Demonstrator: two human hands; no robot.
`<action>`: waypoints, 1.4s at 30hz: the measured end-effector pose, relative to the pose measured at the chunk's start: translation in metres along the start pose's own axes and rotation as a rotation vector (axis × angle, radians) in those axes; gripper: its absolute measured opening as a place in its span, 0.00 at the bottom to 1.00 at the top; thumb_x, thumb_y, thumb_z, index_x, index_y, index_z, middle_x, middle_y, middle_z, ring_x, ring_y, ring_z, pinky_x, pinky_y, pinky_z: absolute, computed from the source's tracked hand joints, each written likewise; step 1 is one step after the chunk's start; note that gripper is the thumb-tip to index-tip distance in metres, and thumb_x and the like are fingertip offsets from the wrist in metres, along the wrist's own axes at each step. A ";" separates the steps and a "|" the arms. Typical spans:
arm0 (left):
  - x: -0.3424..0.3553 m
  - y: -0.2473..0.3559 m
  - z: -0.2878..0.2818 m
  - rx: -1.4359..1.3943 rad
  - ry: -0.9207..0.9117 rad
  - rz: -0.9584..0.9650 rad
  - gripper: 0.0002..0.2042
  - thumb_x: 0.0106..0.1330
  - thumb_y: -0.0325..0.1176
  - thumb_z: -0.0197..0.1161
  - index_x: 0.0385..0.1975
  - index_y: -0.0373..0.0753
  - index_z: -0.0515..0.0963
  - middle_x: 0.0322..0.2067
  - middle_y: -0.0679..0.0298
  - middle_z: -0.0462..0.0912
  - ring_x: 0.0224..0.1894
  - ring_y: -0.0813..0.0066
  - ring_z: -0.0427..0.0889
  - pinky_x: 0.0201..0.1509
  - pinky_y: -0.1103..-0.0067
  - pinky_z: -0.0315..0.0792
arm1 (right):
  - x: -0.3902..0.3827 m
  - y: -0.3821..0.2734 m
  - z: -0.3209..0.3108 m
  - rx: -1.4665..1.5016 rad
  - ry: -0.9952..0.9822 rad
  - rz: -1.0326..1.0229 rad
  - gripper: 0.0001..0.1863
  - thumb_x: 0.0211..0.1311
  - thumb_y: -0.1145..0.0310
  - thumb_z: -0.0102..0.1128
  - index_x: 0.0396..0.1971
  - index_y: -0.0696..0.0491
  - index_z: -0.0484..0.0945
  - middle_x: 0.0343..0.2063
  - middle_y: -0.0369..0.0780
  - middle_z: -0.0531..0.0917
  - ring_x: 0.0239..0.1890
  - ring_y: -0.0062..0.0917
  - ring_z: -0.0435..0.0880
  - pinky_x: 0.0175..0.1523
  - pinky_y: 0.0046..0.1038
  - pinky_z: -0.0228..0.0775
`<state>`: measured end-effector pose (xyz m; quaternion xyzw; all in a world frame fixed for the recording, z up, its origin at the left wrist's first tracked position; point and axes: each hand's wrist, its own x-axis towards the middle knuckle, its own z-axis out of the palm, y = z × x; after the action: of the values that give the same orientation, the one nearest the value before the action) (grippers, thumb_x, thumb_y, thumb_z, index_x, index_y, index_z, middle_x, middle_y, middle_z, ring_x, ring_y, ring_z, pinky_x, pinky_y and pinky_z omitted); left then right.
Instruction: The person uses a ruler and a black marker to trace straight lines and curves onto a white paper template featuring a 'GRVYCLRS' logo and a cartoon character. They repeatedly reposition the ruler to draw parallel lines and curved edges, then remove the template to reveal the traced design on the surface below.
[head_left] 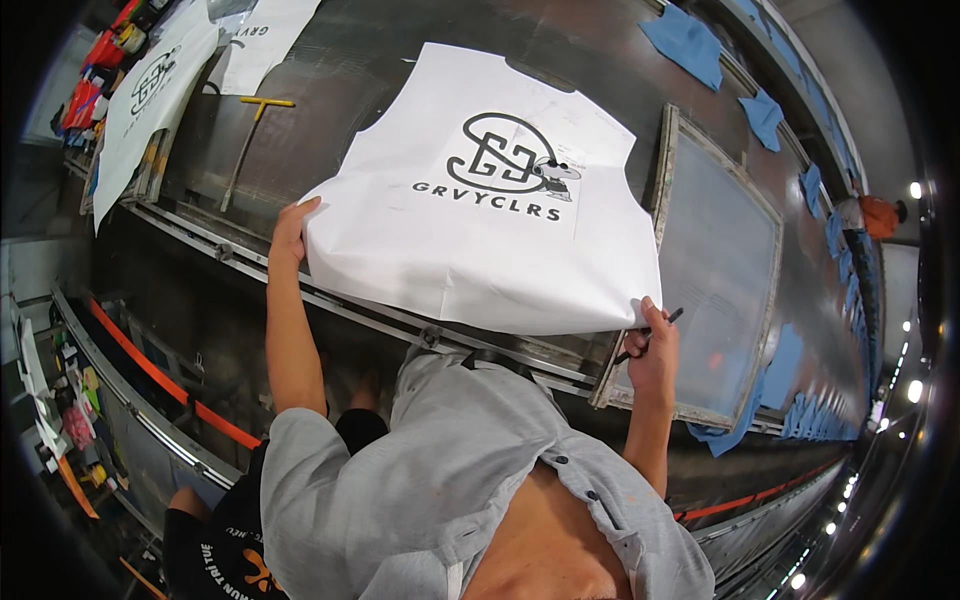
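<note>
A white cut fabric panel [470, 250] with a black printed logo lies on a long dark metal table [370, 80]. My left hand [290, 232] grips the panel's near left corner. My right hand [652, 348] pinches its near right corner and also holds a thin dark pen between the fingers. The near edge of the panel hangs slightly over the table's rail [500, 345].
A framed printing screen [715, 270] lies to the right of the panel. Blue fabric pieces [685, 42] run along the table to the far right. A yellow-handled T-shaped tool [245, 140] and another white printed panel [150, 90] lie to the left. An orange strap [160, 380] runs below.
</note>
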<state>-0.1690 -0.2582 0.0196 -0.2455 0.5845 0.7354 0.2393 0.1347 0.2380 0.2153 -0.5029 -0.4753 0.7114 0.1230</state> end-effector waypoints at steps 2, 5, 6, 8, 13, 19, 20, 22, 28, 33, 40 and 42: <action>0.002 0.004 0.004 -0.035 -0.036 -0.016 0.21 0.65 0.31 0.67 0.53 0.24 0.76 0.44 0.48 0.85 0.43 0.57 0.87 0.48 0.65 0.84 | 0.001 -0.002 -0.002 -0.007 -0.006 0.002 0.12 0.63 0.65 0.68 0.36 0.50 0.73 0.25 0.31 0.73 0.16 0.14 0.64 0.19 0.18 0.53; 0.001 0.009 0.010 -0.072 -0.062 -0.014 0.20 0.64 0.30 0.66 0.53 0.24 0.76 0.44 0.47 0.85 0.43 0.57 0.88 0.49 0.64 0.84 | 0.007 0.007 -0.016 -0.028 -0.044 0.097 0.12 0.63 0.64 0.69 0.36 0.50 0.73 0.26 0.32 0.75 0.16 0.14 0.66 0.19 0.18 0.53; 0.000 0.010 0.011 -0.080 -0.064 -0.009 0.20 0.64 0.29 0.66 0.52 0.24 0.76 0.44 0.47 0.85 0.43 0.57 0.88 0.49 0.64 0.84 | 0.009 0.012 -0.021 -0.049 -0.054 0.157 0.12 0.62 0.64 0.69 0.36 0.50 0.74 0.26 0.32 0.75 0.16 0.15 0.66 0.18 0.18 0.53; 0.000 0.012 0.018 -0.082 -0.110 0.024 0.20 0.63 0.29 0.66 0.52 0.24 0.76 0.44 0.48 0.85 0.42 0.57 0.88 0.49 0.65 0.84 | 0.013 0.025 -0.036 -0.048 -0.062 0.271 0.12 0.62 0.63 0.70 0.37 0.49 0.74 0.27 0.32 0.76 0.17 0.16 0.68 0.19 0.19 0.53; -0.001 0.030 0.034 -0.019 -0.110 0.048 0.20 0.60 0.27 0.67 0.50 0.22 0.77 0.44 0.46 0.85 0.41 0.54 0.88 0.50 0.64 0.84 | 0.038 0.065 -0.069 -0.037 -0.077 0.432 0.12 0.62 0.60 0.71 0.35 0.47 0.76 0.24 0.29 0.76 0.15 0.14 0.67 0.17 0.18 0.52; -0.020 0.038 0.035 -0.018 -0.059 0.018 0.20 0.58 0.25 0.68 0.49 0.20 0.76 0.43 0.43 0.84 0.42 0.52 0.87 0.48 0.62 0.84 | 0.024 0.039 -0.056 -0.153 -0.139 0.305 0.12 0.64 0.60 0.70 0.35 0.50 0.75 0.21 0.29 0.74 0.12 0.13 0.64 0.15 0.17 0.51; -0.020 0.032 0.028 -0.027 -0.044 0.019 0.20 0.59 0.25 0.68 0.49 0.20 0.76 0.42 0.43 0.84 0.42 0.52 0.87 0.47 0.63 0.84 | 0.020 0.032 -0.054 -0.195 -0.131 0.279 0.12 0.64 0.60 0.69 0.35 0.50 0.76 0.21 0.29 0.74 0.12 0.12 0.64 0.14 0.16 0.51; -0.019 0.020 0.018 -0.047 -0.017 0.017 0.19 0.59 0.25 0.68 0.48 0.20 0.76 0.42 0.44 0.84 0.42 0.53 0.87 0.46 0.63 0.83 | 0.022 0.025 -0.054 -0.356 -0.166 0.242 0.13 0.66 0.59 0.67 0.35 0.52 0.77 0.20 0.30 0.74 0.11 0.12 0.63 0.14 0.17 0.51; -0.023 0.018 0.012 -0.047 -0.088 -0.055 0.18 0.62 0.30 0.68 0.47 0.24 0.78 0.38 0.50 0.85 0.38 0.57 0.88 0.44 0.64 0.84 | 0.098 0.027 -0.089 -0.500 -0.319 0.360 0.22 0.67 0.53 0.66 0.43 0.60 0.79 0.27 0.38 0.83 0.18 0.19 0.77 0.19 0.20 0.67; -0.021 0.015 0.025 0.036 -0.091 -0.108 0.20 0.61 0.29 0.68 0.50 0.23 0.76 0.41 0.46 0.84 0.40 0.54 0.88 0.43 0.62 0.85 | 0.117 0.058 -0.061 -0.054 -0.341 0.536 0.28 0.69 0.53 0.62 0.57 0.62 0.75 0.48 0.47 0.84 0.46 0.33 0.86 0.51 0.36 0.80; -0.020 0.002 -0.001 -0.141 -0.146 -0.158 0.24 0.60 0.32 0.66 0.54 0.25 0.75 0.44 0.45 0.84 0.43 0.51 0.87 0.49 0.61 0.84 | 0.081 0.037 -0.054 -0.134 -0.337 0.330 0.25 0.65 0.61 0.66 0.54 0.63 0.75 0.45 0.45 0.85 0.44 0.30 0.87 0.47 0.36 0.82; -0.013 0.002 0.002 -0.168 -0.149 -0.163 0.24 0.60 0.32 0.65 0.54 0.25 0.74 0.44 0.46 0.84 0.45 0.51 0.87 0.51 0.60 0.83 | 0.061 0.024 -0.047 -0.191 -0.326 0.205 0.25 0.63 0.61 0.67 0.53 0.63 0.74 0.42 0.45 0.85 0.41 0.30 0.87 0.45 0.35 0.82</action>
<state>-0.1603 -0.2571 0.0303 -0.2562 0.4797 0.7759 0.3197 0.1530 0.2908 0.1575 -0.4362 -0.5004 0.7439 -0.0769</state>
